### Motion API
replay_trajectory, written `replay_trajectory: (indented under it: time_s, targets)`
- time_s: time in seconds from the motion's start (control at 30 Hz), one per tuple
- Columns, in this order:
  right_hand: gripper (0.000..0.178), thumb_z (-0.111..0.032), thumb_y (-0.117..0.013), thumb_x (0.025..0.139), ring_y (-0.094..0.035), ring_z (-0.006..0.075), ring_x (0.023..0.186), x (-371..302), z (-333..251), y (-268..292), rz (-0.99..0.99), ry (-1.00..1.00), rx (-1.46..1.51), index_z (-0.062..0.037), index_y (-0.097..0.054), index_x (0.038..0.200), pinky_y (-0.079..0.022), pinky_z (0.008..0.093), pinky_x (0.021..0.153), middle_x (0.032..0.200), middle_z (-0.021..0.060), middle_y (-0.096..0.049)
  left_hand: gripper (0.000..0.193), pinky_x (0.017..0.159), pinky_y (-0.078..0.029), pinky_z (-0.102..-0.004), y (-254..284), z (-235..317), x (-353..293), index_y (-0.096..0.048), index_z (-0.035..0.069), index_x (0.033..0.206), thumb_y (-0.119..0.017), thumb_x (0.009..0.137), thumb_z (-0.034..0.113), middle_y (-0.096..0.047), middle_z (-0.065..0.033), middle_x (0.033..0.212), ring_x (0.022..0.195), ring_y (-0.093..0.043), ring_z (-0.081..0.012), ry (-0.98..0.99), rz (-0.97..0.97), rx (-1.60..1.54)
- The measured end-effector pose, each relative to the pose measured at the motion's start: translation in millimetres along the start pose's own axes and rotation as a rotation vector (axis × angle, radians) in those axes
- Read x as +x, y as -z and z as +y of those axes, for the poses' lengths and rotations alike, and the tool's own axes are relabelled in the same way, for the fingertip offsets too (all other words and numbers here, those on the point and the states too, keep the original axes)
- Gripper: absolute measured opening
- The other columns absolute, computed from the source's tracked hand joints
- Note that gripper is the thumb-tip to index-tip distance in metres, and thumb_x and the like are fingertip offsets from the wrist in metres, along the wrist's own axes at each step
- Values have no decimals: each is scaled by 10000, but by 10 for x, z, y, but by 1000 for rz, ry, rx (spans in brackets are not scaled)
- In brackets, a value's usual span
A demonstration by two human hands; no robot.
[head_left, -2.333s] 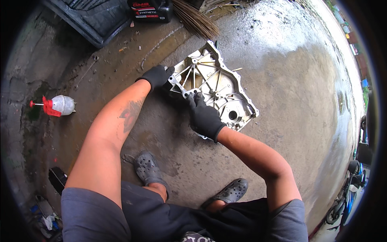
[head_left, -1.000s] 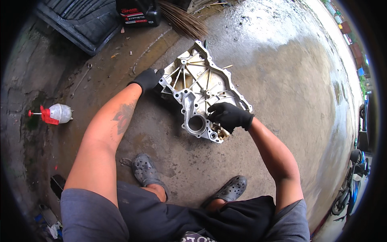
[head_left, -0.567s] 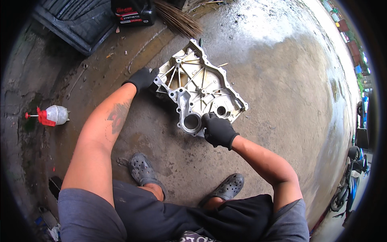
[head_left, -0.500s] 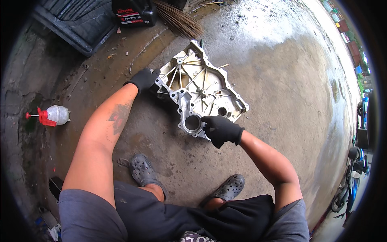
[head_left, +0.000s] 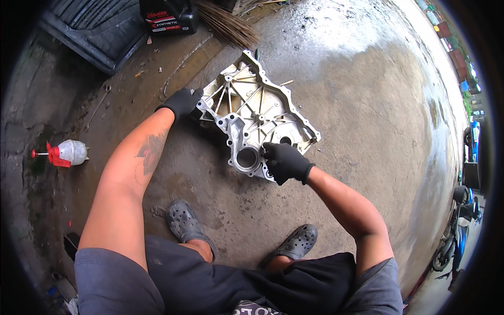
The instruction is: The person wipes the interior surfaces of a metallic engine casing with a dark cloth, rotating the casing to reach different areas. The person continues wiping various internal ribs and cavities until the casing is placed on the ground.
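Note:
A silver metal engine cover [head_left: 270,100], ribbed and with bolt holes along its rim, is in front of me, tilted across the view. My left hand [head_left: 182,104], in a black glove, grips its left edge, with the fingertips partly hidden. Over the lower part, beside the large round bore [head_left: 246,157], is my right hand [head_left: 287,164], also gloved in black. Its fingers are curled and pressed close together against the metal; whatever is between them, if anything, does not show. A smaller round hole [head_left: 285,141] lies just above that hand.
Wet concrete floor [head_left: 362,147] surrounds the cover. At the upper left are a black plastic tray [head_left: 100,39], a dark oil bottle [head_left: 167,17] and a stick broom [head_left: 228,25]. A red-and-white pump sprayer [head_left: 68,153] is at the left. Motorcycles [head_left: 459,226] stand at the far right.
My right hand has slid upward over the cover, from the side of the large bore toward the smaller hole. The left hand keeps its grip. The whole view has shifted slightly.

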State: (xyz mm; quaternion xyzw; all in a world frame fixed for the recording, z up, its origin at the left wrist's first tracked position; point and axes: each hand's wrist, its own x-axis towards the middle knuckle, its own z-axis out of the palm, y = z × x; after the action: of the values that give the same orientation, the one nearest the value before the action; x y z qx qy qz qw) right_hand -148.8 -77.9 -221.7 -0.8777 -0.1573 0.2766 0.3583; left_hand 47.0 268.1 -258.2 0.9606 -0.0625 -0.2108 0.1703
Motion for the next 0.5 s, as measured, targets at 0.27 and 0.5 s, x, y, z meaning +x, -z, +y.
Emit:
replay_trajectory:
  time_s: [0.27, 0.5]
  targets:
    - [495, -185, -646, 854, -683, 433, 1062, 141, 113, 124, 214, -344, -329, -1, -506, 1292, -565, 494, 846, 1261, 310, -607, 795, 1093, -448, -486, 71, 87, -37, -647, -109, 1248, -375, 1048, 611, -618, -366, 1300, 1256, -592, -482, 15, -46, -8]
    - [298, -237, -697, 869, -742, 296, 984, 168, 147, 207, 161, 50, 184, -93, -742, 1127, -570, 419, 867, 1010, 108, -781, 830, 1090, -454, -486, 42, 37, 2, -649, -110, 1238, -374, 1033, 646, -615, -365, 1307, 1254, -592, -486, 38, -70, -31]
